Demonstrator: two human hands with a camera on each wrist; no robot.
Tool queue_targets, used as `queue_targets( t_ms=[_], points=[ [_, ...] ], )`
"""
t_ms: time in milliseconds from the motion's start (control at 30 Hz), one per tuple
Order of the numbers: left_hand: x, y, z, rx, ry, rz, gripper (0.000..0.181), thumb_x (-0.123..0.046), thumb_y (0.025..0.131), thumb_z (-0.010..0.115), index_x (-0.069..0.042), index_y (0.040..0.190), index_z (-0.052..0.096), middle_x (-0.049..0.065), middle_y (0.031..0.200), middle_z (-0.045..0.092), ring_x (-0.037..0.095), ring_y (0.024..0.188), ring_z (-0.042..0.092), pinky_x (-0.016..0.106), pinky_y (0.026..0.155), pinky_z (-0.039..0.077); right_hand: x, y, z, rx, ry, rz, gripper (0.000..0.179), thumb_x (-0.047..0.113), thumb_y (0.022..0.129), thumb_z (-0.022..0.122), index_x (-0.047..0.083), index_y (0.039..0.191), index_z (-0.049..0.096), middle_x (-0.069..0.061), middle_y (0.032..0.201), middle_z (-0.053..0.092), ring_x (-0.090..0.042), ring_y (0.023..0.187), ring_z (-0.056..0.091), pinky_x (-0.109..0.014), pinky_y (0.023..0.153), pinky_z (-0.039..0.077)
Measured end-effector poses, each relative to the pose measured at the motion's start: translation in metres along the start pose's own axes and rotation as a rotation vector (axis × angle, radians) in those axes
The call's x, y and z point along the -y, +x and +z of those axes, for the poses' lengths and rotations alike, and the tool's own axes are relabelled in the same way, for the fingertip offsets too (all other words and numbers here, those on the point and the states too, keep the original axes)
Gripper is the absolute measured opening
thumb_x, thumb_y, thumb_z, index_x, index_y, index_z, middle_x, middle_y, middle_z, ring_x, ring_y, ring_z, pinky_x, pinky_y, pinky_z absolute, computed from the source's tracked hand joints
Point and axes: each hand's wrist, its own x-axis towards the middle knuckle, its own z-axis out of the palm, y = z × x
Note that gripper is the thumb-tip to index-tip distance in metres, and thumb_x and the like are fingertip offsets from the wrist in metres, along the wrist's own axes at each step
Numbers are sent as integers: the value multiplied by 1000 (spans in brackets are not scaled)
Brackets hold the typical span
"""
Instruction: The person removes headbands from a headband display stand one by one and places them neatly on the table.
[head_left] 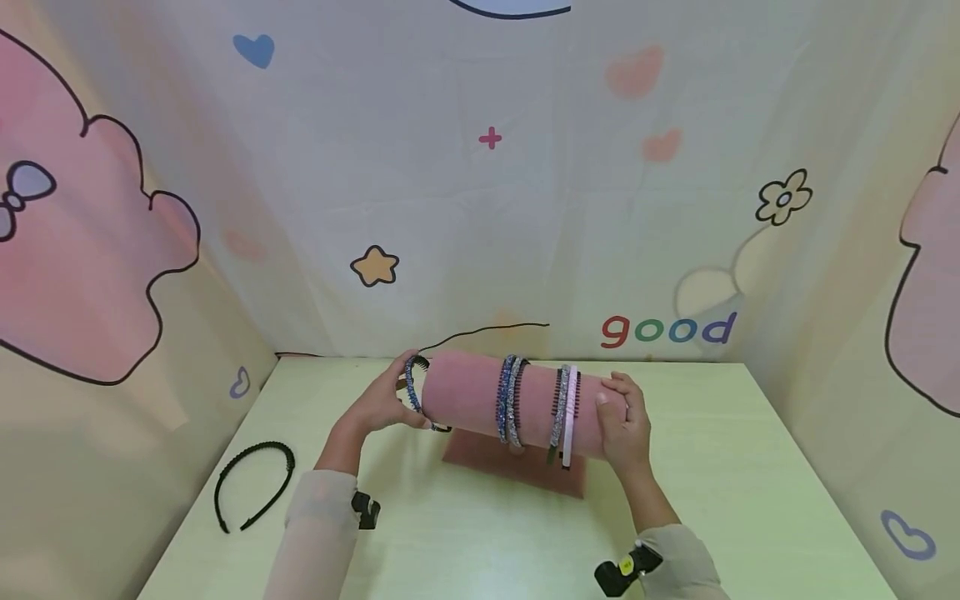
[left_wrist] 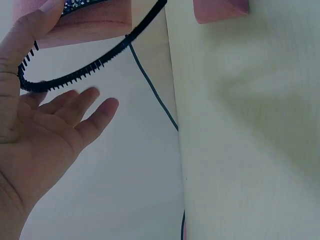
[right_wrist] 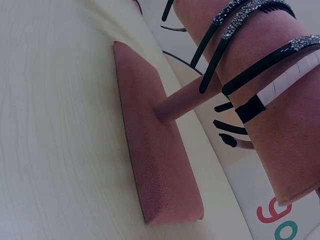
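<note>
A pink padded headband stand [head_left: 461, 387] is in the middle of the table, its roll held over a flat base [head_left: 517, 472] by a short post [right_wrist: 182, 100]. My left hand [head_left: 382, 402] pinches a blue glitter headband [head_left: 410, 387] by the roll's left end. The left wrist view shows its black comb teeth [left_wrist: 75, 76] and several fingers spread below. My right hand [head_left: 627, 429] grips the roll's right end, thumb in front. Blue and silver glitter headbands [head_left: 503, 400] sit mid-roll. A silver one [head_left: 558, 408] and a pale pink-white one [head_left: 570, 417] circle it nearer the right hand.
A black headband [head_left: 218, 487] lies on the table's left side. Behind the pale table [head_left: 750, 500] hangs a printed cloth backdrop [head_left: 450, 183], with more cloth along both sides. A small black camera [head_left: 366, 510] is strapped to the left wrist.
</note>
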Motion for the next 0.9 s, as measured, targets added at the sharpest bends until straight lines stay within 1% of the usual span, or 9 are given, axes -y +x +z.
queue_targets(
  t_ms=[133,233,367,500,567,633,733,833,900],
  points=[
    [4,-6,2,-42,28,-4,116,-7,54,89,-22,146,21,10,144,33,34,133,26,57,95,33,1,0,0,2,-1,0,25,15,93,53,2,114,51,-10,136,41,-28,126,36,-50,100,29],
    [8,-10,4,-65,34,1,115,-7,54,90,-23,145,22,9,144,35,32,133,26,57,96,32,2,0,-1,5,1,-3,25,15,93,53,2,115,51,-10,136,41,-27,125,36,-49,100,30],
    [12,-16,6,-99,52,3,115,-12,53,91,-23,145,23,9,142,39,33,132,29,56,97,32,3,-1,-1,6,4,-2,25,15,93,52,2,115,51,-9,136,41,-24,125,37,-41,99,31],
    [16,-23,10,-136,70,-5,116,-17,52,92,-22,146,24,9,144,34,32,130,32,52,98,33,3,-1,-1,6,1,-1,25,16,93,52,3,115,51,-9,136,42,-24,124,37,-34,96,31],
    [19,-27,13,-154,77,-7,117,-19,52,92,-20,147,24,10,146,30,32,128,34,50,97,35,2,-1,-1,6,3,-2,26,16,93,53,2,115,51,-9,136,41,-25,124,37,-35,97,31],
    [23,-30,16,-177,80,-15,118,-18,52,92,-19,147,24,10,147,27,31,127,36,49,96,36,2,-1,-1,7,6,-4,26,16,93,53,2,114,51,-10,136,41,-26,124,37,-39,98,31],
    [27,-35,22,-207,81,-1,118,-18,52,92,-14,148,23,13,145,28,31,126,37,49,94,38,1,-1,0,4,7,-4,25,15,92,53,2,114,51,-11,135,42,-27,124,37,-45,98,31],
    [30,-39,28,-246,56,16,117,-18,53,92,-13,148,22,14,144,27,31,129,32,50,95,36,1,-1,0,1,1,-5,25,15,92,53,3,114,52,-11,135,42,-27,124,37,-48,98,31],
    [32,-42,32,-278,40,23,117,-19,54,92,-14,148,22,14,144,25,30,131,28,50,97,35,1,-1,0,1,5,-6,25,15,93,52,3,114,51,-11,135,41,-26,124,37,-48,98,31]
  ],
)
